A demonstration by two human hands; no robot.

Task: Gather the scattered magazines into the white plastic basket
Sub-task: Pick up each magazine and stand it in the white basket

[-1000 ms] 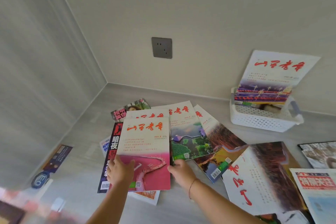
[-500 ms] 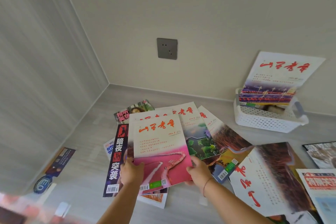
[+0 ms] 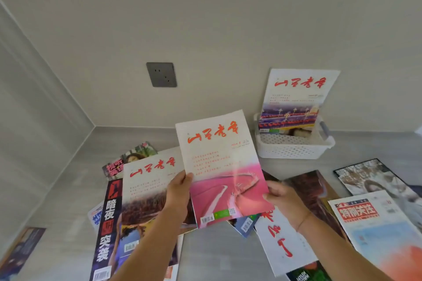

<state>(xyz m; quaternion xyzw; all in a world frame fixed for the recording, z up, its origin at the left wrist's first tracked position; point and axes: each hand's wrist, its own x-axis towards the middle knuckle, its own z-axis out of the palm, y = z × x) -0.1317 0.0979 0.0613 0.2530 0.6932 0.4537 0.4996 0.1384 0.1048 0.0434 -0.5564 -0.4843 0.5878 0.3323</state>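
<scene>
**Above the scattered pile: pink magazine in both my hands**

At the lower left edge of the frame a dark leaflet (image 3: pixel 22 248) lies alone on the grey surface (image 3: pixel 217 258). Right of it sits a black-spined magazine (image 3: pixel 107 223), its long axis running up the frame. A white-covered magazine (image 3: pixel 146 189) overlaps its right side, red title at the far end. Behind those two a cover with a woman's face (image 3: pixel 134 157) pokes out.

My left hand (image 3: pixel 178 191) grips the left edge of the pink magazine (image 3: pixel 223 166), thumb on the cover, the other fingers hidden behind it. I hold the magazine at the centre of the frame, clear of the pile, cover facing me. Its long axis runs up the frame, the top leaning slightly left; the red title is at the far end, the barcode at the near end. My right hand (image 3: pixel 283 198) pinches its lower right edge with curled fingers.

Up and to the right, the white basket (image 3: pixel 294 146) stands against the wall, well apart from the pink magazine. One magazine (image 3: pixel 296 98) stands upright in it, title uppermost. Below the basket lie a brown-covered magazine (image 3: pixel 315 194), a snowy-covered one (image 3: pixel 374 178) and a red-headed one (image 3: pixel 376 230).
</scene>
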